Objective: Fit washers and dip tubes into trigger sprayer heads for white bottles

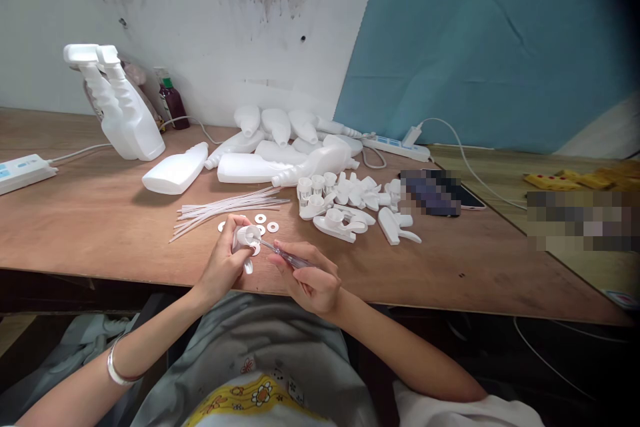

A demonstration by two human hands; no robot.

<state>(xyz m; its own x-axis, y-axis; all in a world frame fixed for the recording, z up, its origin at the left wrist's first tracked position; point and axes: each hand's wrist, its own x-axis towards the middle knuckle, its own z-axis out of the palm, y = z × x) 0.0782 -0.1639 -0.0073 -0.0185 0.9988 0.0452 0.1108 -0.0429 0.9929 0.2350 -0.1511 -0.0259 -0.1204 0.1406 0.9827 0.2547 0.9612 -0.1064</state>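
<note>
Head view, left to right. Two upright white plastic spray bottles [120, 103] at ten o'clock on brown wooden table [75, 227]. Bundle of thin white plastic tubes [227, 207] at centre. Left hand [223, 263] clamped around white plastic trigger sprayer head [247, 238], at six o'clock by table's near edge. Flat white ring washers [266, 222] just beyond. Right hand [310, 277] pinched on slim clear-handled metal tool [285, 255], tip touching sprayer head. Heap of white trigger heads [350, 207] at one o'clock.

Left hand [223, 264] gripping white sprayer head [247, 239], right hand [309, 278] holding screwdriver [286, 255]
</note>
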